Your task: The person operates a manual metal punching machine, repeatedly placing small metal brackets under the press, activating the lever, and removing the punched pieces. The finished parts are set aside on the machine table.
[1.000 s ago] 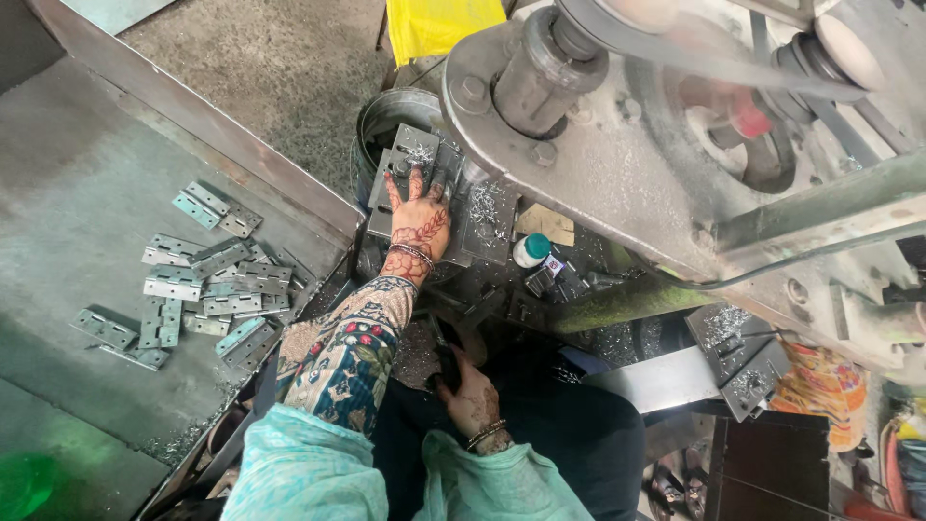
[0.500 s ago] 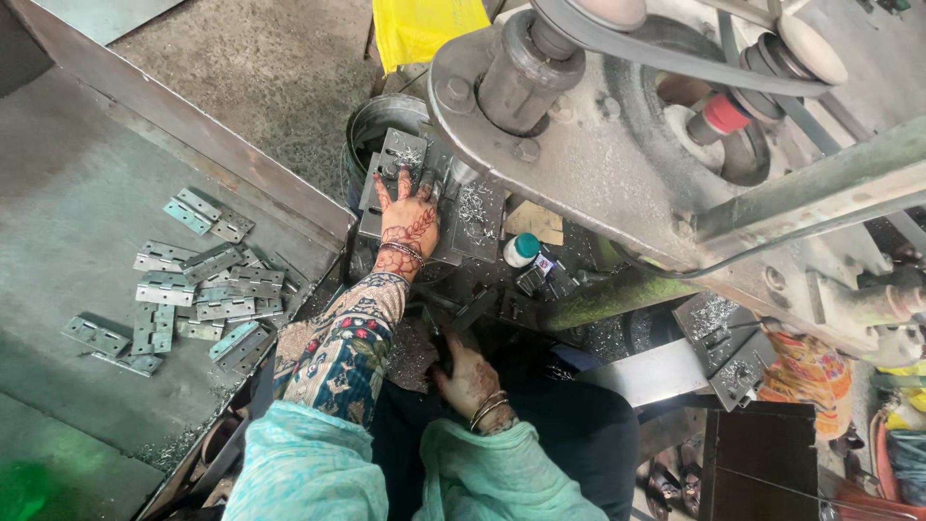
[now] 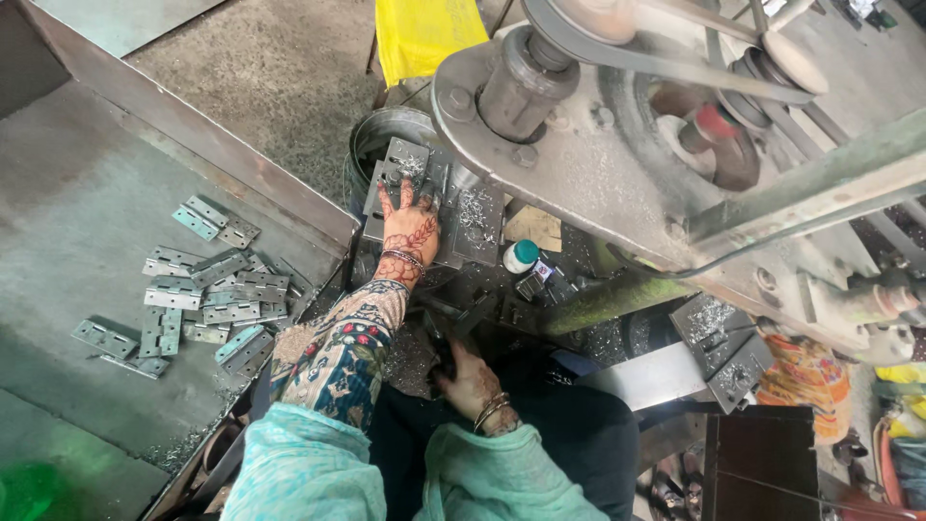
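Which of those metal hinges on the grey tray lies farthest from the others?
The hinge at the pile's left end, lying flat and alone, farthest from the person's left hand.

Left hand (image 3: 409, 232) now spread flatter on the metal plate (image 3: 473, 214), fingers reaching further toward 12 o'clock than a second ago. Right hand (image 3: 473, 381) slightly lower, toward 6 o'clock, knuckles turned more upward.

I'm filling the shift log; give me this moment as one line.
left hand: flat on grey metal jig plate | right hand: low by lap, grip unclear | pile of grey metal hinges: on tray, untouched
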